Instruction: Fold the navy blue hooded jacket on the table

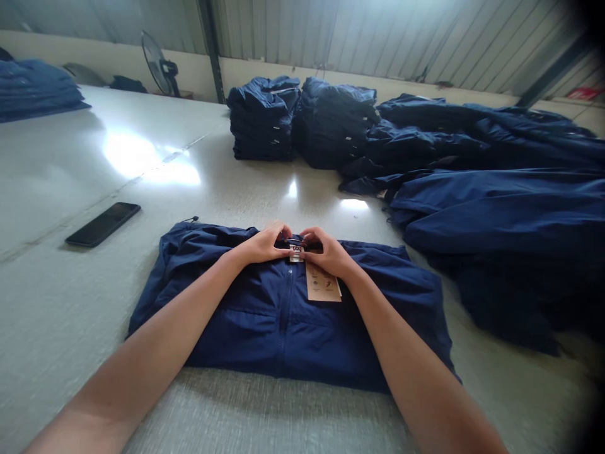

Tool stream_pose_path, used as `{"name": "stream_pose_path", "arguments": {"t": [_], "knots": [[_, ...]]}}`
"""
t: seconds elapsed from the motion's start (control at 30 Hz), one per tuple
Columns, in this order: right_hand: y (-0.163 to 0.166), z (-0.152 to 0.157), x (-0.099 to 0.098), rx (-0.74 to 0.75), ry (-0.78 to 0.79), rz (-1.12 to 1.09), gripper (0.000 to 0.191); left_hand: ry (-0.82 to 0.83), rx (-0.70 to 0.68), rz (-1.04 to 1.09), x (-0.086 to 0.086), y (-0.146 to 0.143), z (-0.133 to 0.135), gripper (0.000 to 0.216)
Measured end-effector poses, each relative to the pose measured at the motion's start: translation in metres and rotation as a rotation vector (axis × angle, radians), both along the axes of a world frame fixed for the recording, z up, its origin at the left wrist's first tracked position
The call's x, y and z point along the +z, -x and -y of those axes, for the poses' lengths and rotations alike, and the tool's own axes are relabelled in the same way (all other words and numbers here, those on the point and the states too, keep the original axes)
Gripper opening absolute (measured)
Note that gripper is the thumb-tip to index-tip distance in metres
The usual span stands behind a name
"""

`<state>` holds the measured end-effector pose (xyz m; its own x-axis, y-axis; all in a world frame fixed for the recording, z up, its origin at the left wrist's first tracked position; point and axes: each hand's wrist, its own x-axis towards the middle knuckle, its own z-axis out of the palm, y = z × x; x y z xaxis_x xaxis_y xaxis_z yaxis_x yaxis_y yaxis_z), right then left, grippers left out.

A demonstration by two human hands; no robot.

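A navy blue jacket (227, 334) lies folded on the table in front of me, its zipper running down the middle. At its top edge is the collar, with a white neck label (297, 253) on the inside. My left hand (269, 243) pinches the collar at the label's left side. On the right side of the label, my right hand (326, 252) pinches the collar too, thumb and fingers closed. A tan cardboard hang tag (324, 287) hangs below my right hand and rests on the jacket front.
A black phone (104, 224) lies on the table (61, 284) at left. Stacks of folded navy garments (265, 120) stand at the back. Loose navy garments (501, 214) are heaped at right. A folded blue pile (35, 91) sits far left, and a fan (161, 66) stands behind the table.
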<state>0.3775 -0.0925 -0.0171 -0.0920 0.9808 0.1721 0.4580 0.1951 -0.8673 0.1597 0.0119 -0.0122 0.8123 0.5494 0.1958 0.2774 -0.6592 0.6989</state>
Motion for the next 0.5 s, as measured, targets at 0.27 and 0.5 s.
{"name": "stream_pose_path", "arguments": {"t": [0.27, 0.5], "knots": [[-0.0005, -0.0002, 0.0011, 0.013, -0.004, 0.014, 0.039, 0.006, -0.011, -0.008, 0.0032, 0.001, 0.0024, 0.039], [0.0004, -0.0004, 0.0039, 0.032, -0.052, 0.04, 0.025, -0.05, -0.051, -0.009, 0.0035, 0.0014, 0.0013, 0.029]]}}
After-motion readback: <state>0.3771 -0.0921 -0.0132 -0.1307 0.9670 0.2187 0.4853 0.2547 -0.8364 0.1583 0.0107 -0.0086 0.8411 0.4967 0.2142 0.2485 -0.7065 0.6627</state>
